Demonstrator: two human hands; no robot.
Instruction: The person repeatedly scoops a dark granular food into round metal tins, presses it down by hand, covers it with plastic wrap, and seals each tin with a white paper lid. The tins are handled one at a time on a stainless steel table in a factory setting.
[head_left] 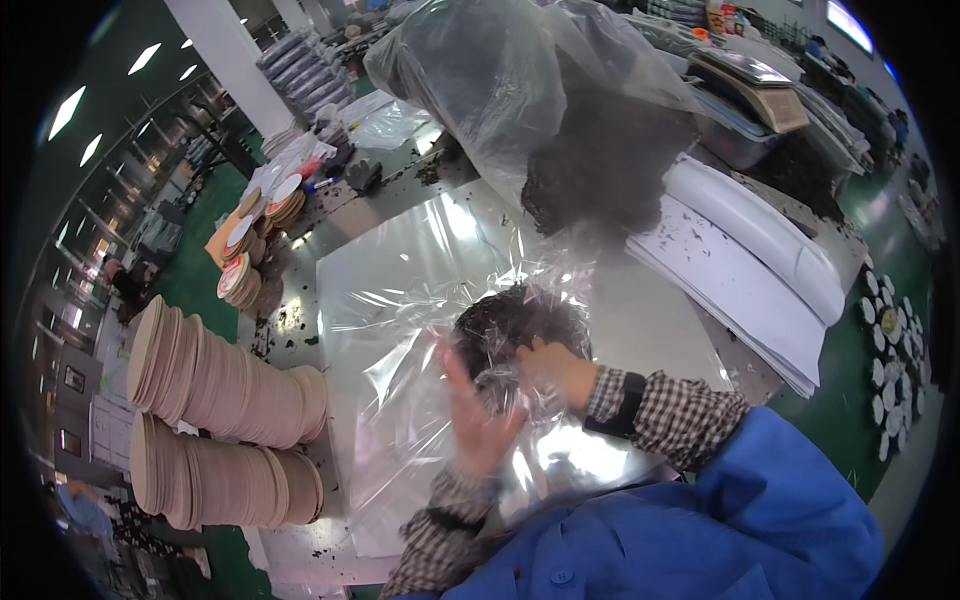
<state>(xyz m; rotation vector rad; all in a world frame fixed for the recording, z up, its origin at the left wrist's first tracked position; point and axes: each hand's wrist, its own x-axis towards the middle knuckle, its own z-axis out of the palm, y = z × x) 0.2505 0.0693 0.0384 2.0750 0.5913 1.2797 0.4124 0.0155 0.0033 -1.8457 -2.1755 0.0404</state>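
Dark clump (518, 318) looks rounded, its long axis unclear.

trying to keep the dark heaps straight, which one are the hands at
The small heap amid the crinkled clear film, with the left hand and right hand at its near side. The larger heap lies farther back, by the clear bag.

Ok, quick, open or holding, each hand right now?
Left hand: open, beside the dark clump.
Right hand: curled at the clump's edge; whether it grips anything can't be told.
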